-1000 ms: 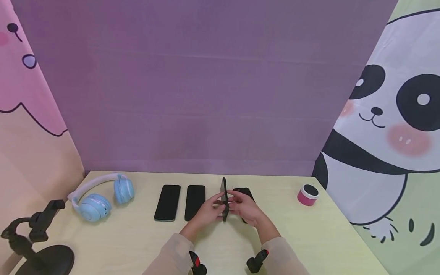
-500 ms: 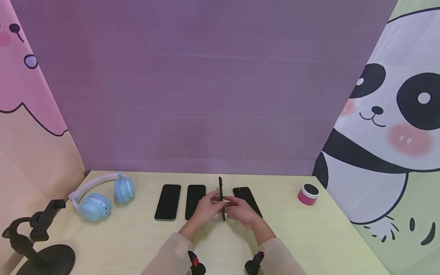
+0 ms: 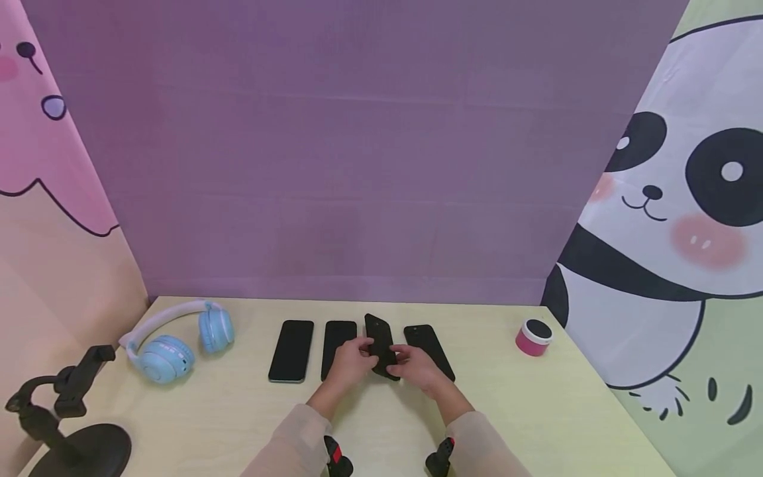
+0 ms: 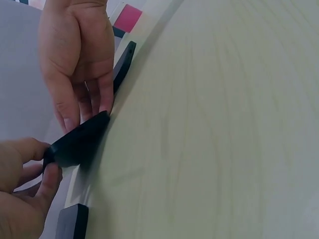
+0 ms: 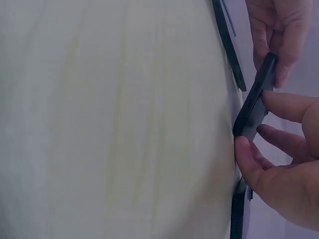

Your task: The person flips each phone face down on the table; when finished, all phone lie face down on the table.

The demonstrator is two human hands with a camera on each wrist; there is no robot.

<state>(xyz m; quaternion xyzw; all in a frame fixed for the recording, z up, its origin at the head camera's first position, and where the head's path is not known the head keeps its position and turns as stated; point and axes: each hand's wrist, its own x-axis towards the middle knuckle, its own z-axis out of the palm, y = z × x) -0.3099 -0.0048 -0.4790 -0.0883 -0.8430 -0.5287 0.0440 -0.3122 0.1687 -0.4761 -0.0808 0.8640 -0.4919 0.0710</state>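
A black phone (image 3: 380, 344) is tilted between my two hands, its left edge raised and its right edge low at the table. My left hand (image 3: 352, 361) pinches the raised edge between thumb and fingers, clearly seen in the left wrist view, where the phone (image 4: 79, 142) shows its dark face. At the lower edge, my right hand (image 3: 419, 366) holds the phone with its thumb (image 5: 246, 152) at the edge and fingers on the back. Two more phones lie to the left, a black phone (image 3: 340, 341) and a larger black phone (image 3: 291, 351). Another phone (image 3: 429, 348) lies slanted on the right.
Blue headphones (image 3: 163, 358) lie at the table's left, behind a black stand (image 3: 77, 447) with a round base. A pink jar (image 3: 534, 338) with a white-rimmed black lid is at the right. A purple backdrop (image 3: 357, 165) rises behind the pale table (image 3: 507, 411).
The phone between my hands was upright on its long edge, seen edge-on. It has tipped over toward the right, showing its back with a camera. Both hands moved slightly left.
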